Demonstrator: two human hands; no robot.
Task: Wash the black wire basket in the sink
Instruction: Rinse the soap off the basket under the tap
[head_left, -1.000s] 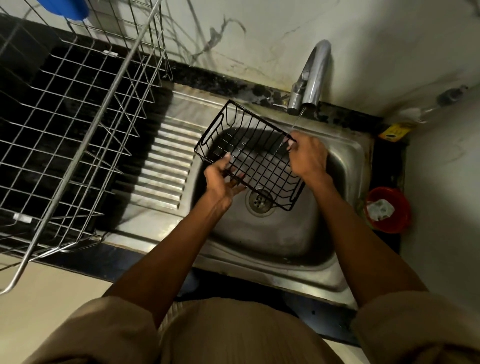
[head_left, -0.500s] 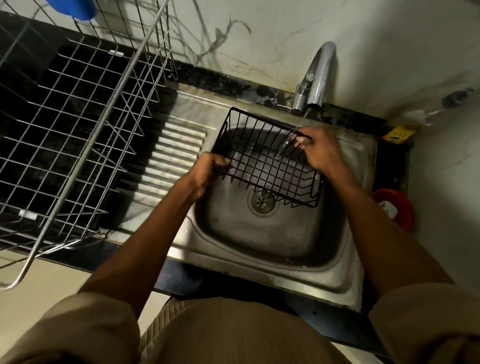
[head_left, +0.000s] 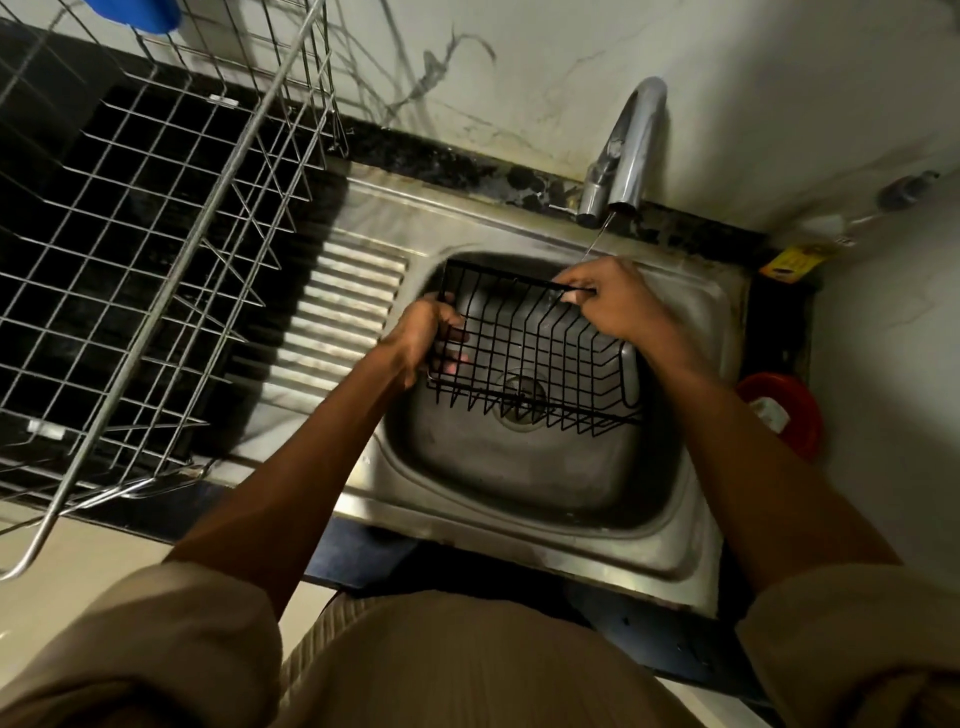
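Note:
The black wire basket (head_left: 530, 348) hangs low over the steel sink (head_left: 524, 478), above the drain. My left hand (head_left: 426, 340) grips its left end, fingers curled through the wires. My right hand (head_left: 615, 299) pinches the far rim at the right. A thin stream of water runs from the chrome tap (head_left: 623, 156) down onto my right hand and the basket's far rim.
A large steel wire dish rack (head_left: 156, 249) stands on the black counter at the left, next to the ribbed draining board (head_left: 337, 322). A red bowl (head_left: 784, 415) sits right of the sink. A yellow packet (head_left: 792, 262) lies at the back right corner.
The basket has swung from tilted to nearly level and dropped lower into the sink. My left hand shifted from under its near edge to its left end. The right hand keeps the far rim.

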